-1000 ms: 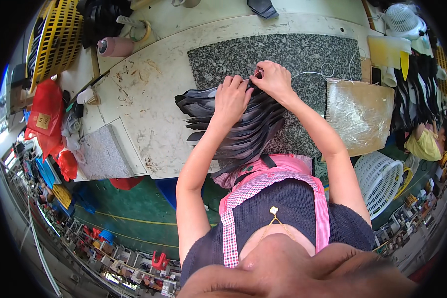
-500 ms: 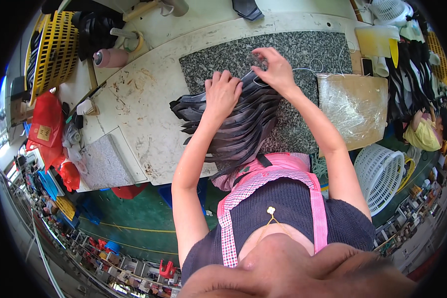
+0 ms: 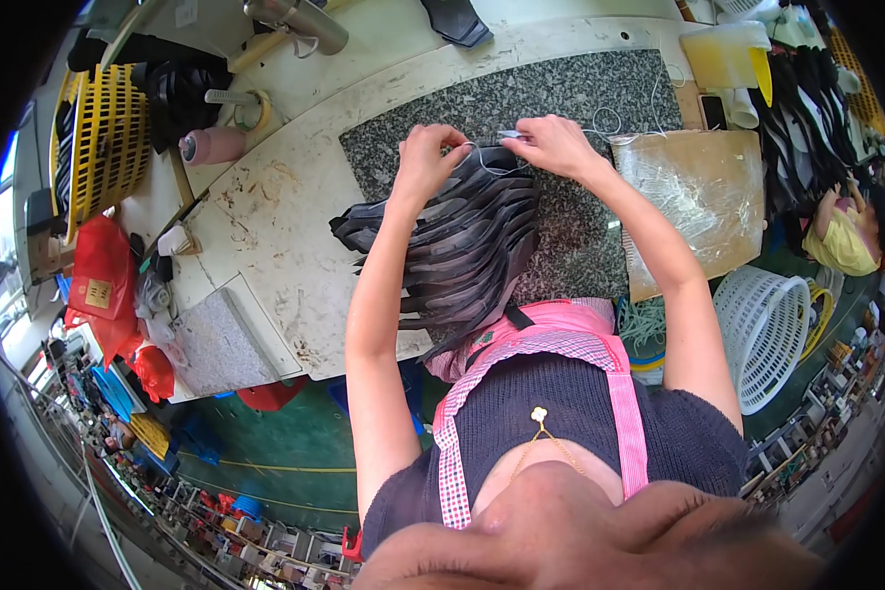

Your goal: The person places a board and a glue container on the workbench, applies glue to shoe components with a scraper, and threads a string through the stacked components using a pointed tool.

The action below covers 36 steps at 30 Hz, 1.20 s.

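A row of overlapping thin black curved pieces (image 3: pixel 467 241) lies on the speckled stone slab (image 3: pixel 570 88), reaching down to my apron. At the far end of the row, my left hand (image 3: pixel 427 162) has its thumb and fingers pinched on a thin white cord (image 3: pixel 479 157). Part of that cord loops over the farthest black pieces. Just to the right, my right hand (image 3: pixel 559 147) is closed on a small pale pointed tool (image 3: pixel 508 134), its tip toward the left hand. Its exact kind is hidden by the fingers.
A plastic-wrapped brown board (image 3: pixel 693 211) lies right of the slab, with a phone (image 3: pixel 713 112) beyond it. At left stand a pink bottle (image 3: pixel 212 146) and a yellow basket (image 3: pixel 113 143). A white basket (image 3: pixel 762 339) sits at lower right. Another person in yellow (image 3: pixel 844 241) is farther right.
My left hand has lifted off the black pieces and now pinches the cord at their far end. My right hand has closed, and the pale tool now shows in it.
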Motion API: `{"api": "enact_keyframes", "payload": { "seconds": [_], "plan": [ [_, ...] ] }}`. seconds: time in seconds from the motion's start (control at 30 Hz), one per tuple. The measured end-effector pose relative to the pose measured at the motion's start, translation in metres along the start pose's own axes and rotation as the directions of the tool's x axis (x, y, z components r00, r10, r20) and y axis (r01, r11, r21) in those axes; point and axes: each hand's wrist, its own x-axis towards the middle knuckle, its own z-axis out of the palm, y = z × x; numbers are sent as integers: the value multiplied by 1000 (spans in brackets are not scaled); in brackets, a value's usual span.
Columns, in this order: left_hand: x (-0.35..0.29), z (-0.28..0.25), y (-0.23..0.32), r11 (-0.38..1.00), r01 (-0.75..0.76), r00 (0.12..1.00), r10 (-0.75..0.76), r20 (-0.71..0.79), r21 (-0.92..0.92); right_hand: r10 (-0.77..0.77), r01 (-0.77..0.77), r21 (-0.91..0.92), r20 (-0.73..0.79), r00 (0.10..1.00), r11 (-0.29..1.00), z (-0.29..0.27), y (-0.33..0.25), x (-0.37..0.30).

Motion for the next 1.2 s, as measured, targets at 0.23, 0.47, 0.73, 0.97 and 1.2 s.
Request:
{"api": "enact_keyframes", "payload": {
  "seconds": [0.23,0.47,0.73,0.97,1.2],
  "plan": [
    [-10,0,-6,985,49,998,-56,-38,-163,-251,274,-81,219,943,958,17,-24,35],
    [-13,-1,-6,987,-10,996,-3,-85,-159,-261,293,-94,256,931,952,18,-22,41],
    [-50,-29,18,975,-41,996,22,-91,-220,-294,343,601,-182,938,722,19,-56,-7],
    [-114,-65,-18,946,149,988,-156,-1,-289,-130,145,605,-69,989,783,23,-79,-53],
    [-126,-73,-44,952,303,945,-306,-115,-46,-44,124,387,-208,977,914,59,-90,-52]
  ]
}}
